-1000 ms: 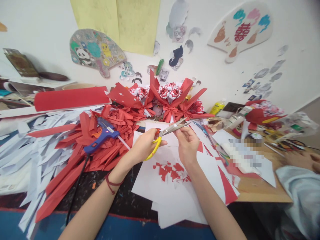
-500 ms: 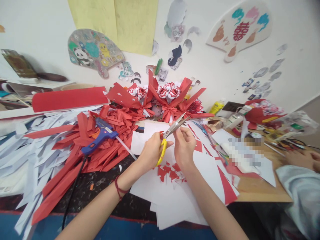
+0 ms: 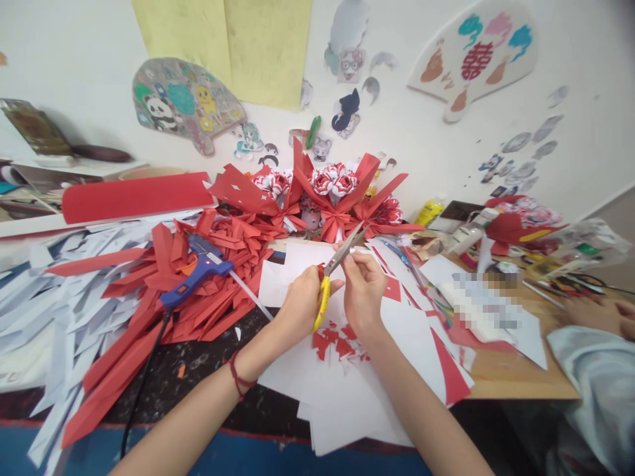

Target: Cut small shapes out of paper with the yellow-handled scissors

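My left hand [image 3: 300, 299] is wrapped round the yellow handles of a pair of scissors [image 3: 322, 304], whose blades point up and to the right, slightly apart. Fingers pinched together, my right hand [image 3: 364, 291] is beside the blades; what it holds is too small to make out. Beneath both hands, small red paper scraps [image 3: 340, 342] lie on white paper sheets [image 3: 347, 403].
To the left are a blue glue gun [image 3: 198, 268] with its cord, folded red strips [image 3: 143, 330] and white strips [image 3: 30, 311]. Red paper flowers [image 3: 335, 180] stand behind. At the right a person's sleeve [image 3: 595, 377] and hands rest by the table edge.
The scissor blades have closed partly and sit slightly lower. My right hand has shifted a little to the left.
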`<move>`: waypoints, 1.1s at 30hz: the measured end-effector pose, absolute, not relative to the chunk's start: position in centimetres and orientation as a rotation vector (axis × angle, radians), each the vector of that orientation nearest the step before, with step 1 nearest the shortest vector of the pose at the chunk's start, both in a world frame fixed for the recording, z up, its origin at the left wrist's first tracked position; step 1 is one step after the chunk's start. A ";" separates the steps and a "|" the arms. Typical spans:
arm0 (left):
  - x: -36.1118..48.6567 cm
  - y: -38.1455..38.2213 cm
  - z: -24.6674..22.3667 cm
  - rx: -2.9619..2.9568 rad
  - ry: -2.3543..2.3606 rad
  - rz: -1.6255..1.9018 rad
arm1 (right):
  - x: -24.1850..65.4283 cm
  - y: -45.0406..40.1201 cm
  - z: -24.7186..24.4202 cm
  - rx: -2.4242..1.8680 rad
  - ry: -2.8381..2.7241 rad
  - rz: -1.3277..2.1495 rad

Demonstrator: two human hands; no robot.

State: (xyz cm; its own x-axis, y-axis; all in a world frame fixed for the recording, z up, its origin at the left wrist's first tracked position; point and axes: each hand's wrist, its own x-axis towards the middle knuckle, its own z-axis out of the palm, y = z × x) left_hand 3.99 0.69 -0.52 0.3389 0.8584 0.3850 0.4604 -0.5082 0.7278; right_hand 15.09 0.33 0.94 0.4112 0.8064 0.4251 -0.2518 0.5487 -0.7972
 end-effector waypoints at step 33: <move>-0.3 2.5 2.2 2.260 1.236 0.825 | 16.9 0.4 0.8 -0.768 -1.115 0.709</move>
State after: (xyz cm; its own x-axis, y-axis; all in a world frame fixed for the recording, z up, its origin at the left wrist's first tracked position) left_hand -0.25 2.50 2.15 0.4246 0.8568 0.2925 0.5987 -0.5081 0.6192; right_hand 16.88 0.39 0.77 0.2847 0.8144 0.5056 -0.1122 0.5522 -0.8262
